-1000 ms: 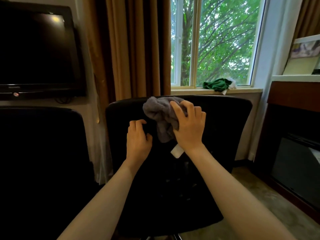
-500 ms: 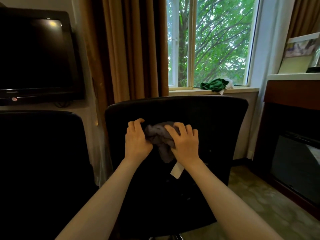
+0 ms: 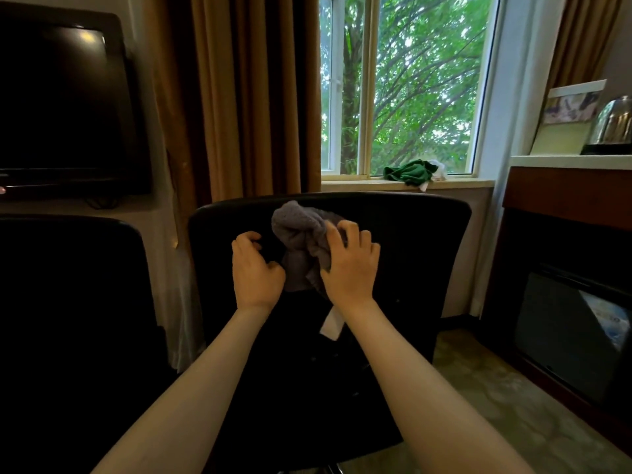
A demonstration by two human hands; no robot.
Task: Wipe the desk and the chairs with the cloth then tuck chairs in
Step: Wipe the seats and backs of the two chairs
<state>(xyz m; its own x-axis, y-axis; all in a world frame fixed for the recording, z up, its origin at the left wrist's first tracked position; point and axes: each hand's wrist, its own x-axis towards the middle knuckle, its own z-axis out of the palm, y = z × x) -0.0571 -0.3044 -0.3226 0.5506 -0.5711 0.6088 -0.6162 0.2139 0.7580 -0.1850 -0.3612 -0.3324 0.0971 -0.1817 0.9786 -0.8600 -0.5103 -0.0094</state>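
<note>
A black office chair stands in front of me, its backrest (image 3: 427,241) turned towards me. My right hand (image 3: 349,268) grips a bunched grey cloth (image 3: 297,230) and holds it against the upper middle of the backrest. A white tag (image 3: 331,326) hangs from the cloth below my wrist. My left hand (image 3: 254,268) lies on the backrest just left of the cloth, fingers curled, with nothing in its grasp. A second black chair (image 3: 68,285) stands at the left, close beside the first.
A green cloth (image 3: 410,172) lies on the windowsill behind the chair. A dark TV (image 3: 61,104) hangs at the left, next to brown curtains (image 3: 246,97). At the right a wooden cabinet (image 3: 564,200) carries a kettle (image 3: 612,124). Carpet floor shows at the lower right.
My right hand dragged the cloth down the backrest, then back up near its top. My left hand touched the cloth half a second ago and now lies beside it.
</note>
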